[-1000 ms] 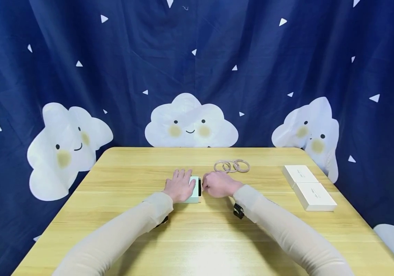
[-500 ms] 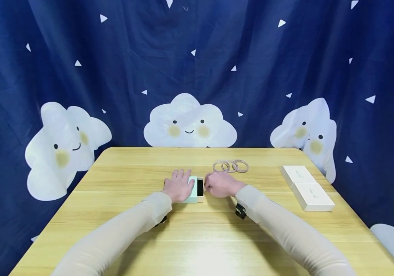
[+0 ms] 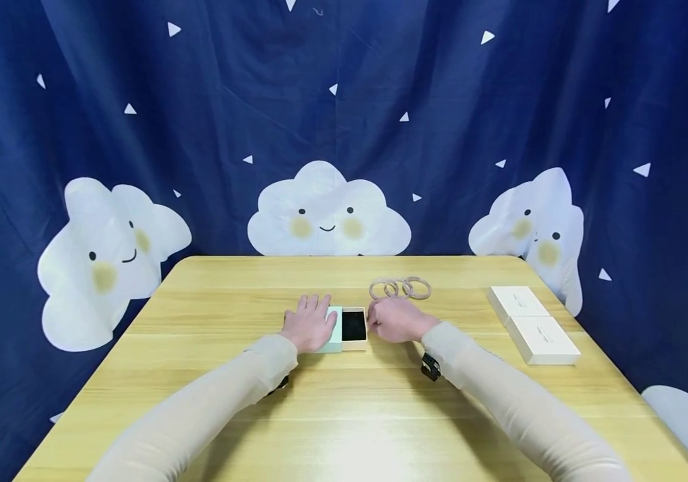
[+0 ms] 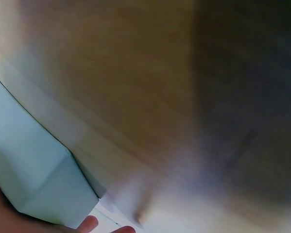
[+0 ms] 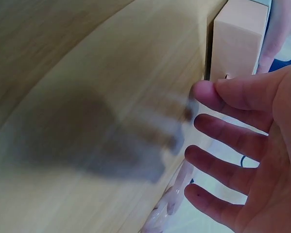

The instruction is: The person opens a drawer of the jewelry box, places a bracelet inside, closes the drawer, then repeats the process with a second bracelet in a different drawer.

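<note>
A mint-green box cover [image 3: 334, 340] lies on the table, and a pale drawer [image 3: 354, 346] with a black lining [image 3: 354, 325] sticks out of its right side. My left hand [image 3: 308, 328] rests flat on the cover with its fingers spread. In the left wrist view the green cover [image 4: 38, 165] shows beside part of that hand. At the drawer's front, the thumb and forefinger of my right hand [image 3: 401, 320] pinch a small pull tab, mostly hidden by the fingertips. The right wrist view shows the drawer's pinkish front [image 5: 238, 43] right by that pinch, the other fingers held apart.
Several pale pink bangles [image 3: 430, 292] lie overlapping just behind my right hand. Two white boxes with small print, a farther one [image 3: 519, 302] and a nearer one [image 3: 544, 340], sit end to end toward the table's right edge. A blue cloud-print curtain [image 3: 217, 100] hangs behind the table.
My right hand has moved to the right, and the drawer has slid out with it, baring much more black lining. The left hand has stayed on the cover.
</note>
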`<move>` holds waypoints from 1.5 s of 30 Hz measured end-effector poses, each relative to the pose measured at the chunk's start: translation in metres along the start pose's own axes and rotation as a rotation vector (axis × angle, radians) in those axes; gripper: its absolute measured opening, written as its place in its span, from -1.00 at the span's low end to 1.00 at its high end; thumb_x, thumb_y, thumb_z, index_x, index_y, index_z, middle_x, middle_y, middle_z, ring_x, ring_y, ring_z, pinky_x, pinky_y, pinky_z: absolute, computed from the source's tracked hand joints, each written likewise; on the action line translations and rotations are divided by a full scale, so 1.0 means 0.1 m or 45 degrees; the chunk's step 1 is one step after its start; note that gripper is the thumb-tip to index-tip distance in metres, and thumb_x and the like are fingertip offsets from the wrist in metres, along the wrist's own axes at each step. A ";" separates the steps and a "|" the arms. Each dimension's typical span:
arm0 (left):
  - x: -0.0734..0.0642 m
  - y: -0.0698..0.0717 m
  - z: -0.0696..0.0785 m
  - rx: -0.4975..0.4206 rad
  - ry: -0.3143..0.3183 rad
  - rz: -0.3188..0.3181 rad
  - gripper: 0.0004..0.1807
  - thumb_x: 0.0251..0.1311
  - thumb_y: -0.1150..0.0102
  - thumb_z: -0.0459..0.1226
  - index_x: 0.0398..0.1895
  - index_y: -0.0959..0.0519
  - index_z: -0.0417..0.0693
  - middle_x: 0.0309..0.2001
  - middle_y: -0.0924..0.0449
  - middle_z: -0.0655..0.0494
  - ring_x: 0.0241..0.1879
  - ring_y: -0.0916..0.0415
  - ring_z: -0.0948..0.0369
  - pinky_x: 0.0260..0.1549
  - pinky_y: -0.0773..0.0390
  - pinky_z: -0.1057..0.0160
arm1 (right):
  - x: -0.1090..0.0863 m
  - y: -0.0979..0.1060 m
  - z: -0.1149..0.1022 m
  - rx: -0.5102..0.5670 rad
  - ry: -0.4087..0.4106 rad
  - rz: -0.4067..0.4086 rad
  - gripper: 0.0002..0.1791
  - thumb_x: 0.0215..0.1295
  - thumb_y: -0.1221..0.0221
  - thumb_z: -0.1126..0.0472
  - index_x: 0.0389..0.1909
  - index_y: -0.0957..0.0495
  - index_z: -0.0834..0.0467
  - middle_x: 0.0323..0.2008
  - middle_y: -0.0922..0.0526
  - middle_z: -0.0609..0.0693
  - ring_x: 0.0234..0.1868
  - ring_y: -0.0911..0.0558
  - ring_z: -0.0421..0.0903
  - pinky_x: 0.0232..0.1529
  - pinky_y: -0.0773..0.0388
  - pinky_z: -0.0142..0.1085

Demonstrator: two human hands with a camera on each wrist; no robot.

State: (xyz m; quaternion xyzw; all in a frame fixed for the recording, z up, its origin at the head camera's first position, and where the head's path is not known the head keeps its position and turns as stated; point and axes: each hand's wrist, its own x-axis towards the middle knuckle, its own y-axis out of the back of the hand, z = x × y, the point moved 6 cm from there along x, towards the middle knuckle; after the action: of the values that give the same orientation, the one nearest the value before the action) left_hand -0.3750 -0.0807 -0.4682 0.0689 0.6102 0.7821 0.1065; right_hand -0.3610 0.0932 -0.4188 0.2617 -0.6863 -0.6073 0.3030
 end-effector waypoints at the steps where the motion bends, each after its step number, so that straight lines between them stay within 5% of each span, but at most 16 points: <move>1: -0.01 0.01 0.00 -0.003 -0.005 0.003 -0.29 0.55 0.54 0.15 0.63 0.00 0.06 0.58 -0.03 -0.16 0.57 0.11 -0.22 0.28 -0.13 -0.51 | -0.01 0.00 0.01 0.002 0.001 0.001 -0.74 0.27 -0.18 0.32 -0.35 -0.83 0.00 -0.14 -0.76 -0.11 -0.04 -0.72 -0.12 0.07 -0.63 -0.07; 10: 0.00 -0.01 -0.01 -0.010 0.000 -0.005 -0.28 0.54 0.55 0.16 0.63 0.00 0.07 0.58 -0.03 -0.14 0.57 0.11 -0.20 0.28 -0.13 -0.50 | -0.07 0.02 0.03 -0.027 -0.025 -0.021 -0.75 0.27 -0.19 0.30 -0.41 -0.81 -0.03 -0.14 -0.75 -0.13 0.00 -0.70 -0.11 0.02 -0.64 -0.04; 15: 0.00 0.01 -0.01 -0.014 0.003 0.001 -0.29 0.55 0.52 0.14 0.63 -0.01 0.06 0.58 -0.04 -0.15 0.57 0.10 -0.20 0.28 -0.12 -0.50 | -0.09 0.02 0.06 -0.036 -0.015 -0.013 -0.73 0.27 -0.22 0.28 -0.61 -0.68 -0.03 -0.18 -0.75 -0.11 -0.05 -0.71 -0.10 0.00 -0.64 -0.13; 38: 0.00 0.03 -0.01 -0.015 0.002 -0.007 -0.30 0.55 0.52 0.14 0.63 0.00 0.07 0.56 -0.07 -0.14 0.57 0.11 -0.18 0.27 -0.18 -0.46 | -0.14 0.04 0.11 -0.074 0.006 0.019 -0.75 0.21 -0.21 0.35 -0.47 -0.77 -0.03 -0.21 -0.76 -0.13 -0.04 -0.72 -0.09 0.08 -0.62 -0.07; 45: -0.01 0.05 0.00 -0.030 0.002 -0.022 -0.29 0.54 0.52 0.15 0.63 0.00 0.07 0.57 -0.05 -0.15 0.57 0.12 -0.20 0.28 -0.17 -0.46 | -0.14 0.03 0.11 -0.072 0.011 0.024 -0.58 0.21 -0.20 0.37 -0.78 -0.43 -0.06 -0.27 -0.74 -0.17 -0.12 -0.73 -0.10 0.01 -0.60 0.03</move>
State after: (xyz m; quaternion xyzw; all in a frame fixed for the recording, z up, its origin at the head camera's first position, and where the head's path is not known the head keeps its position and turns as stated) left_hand -0.3746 -0.0822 -0.4637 0.0615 0.6016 0.7882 0.1137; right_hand -0.3594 0.1107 -0.4179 0.2492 -0.6699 -0.6225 0.3190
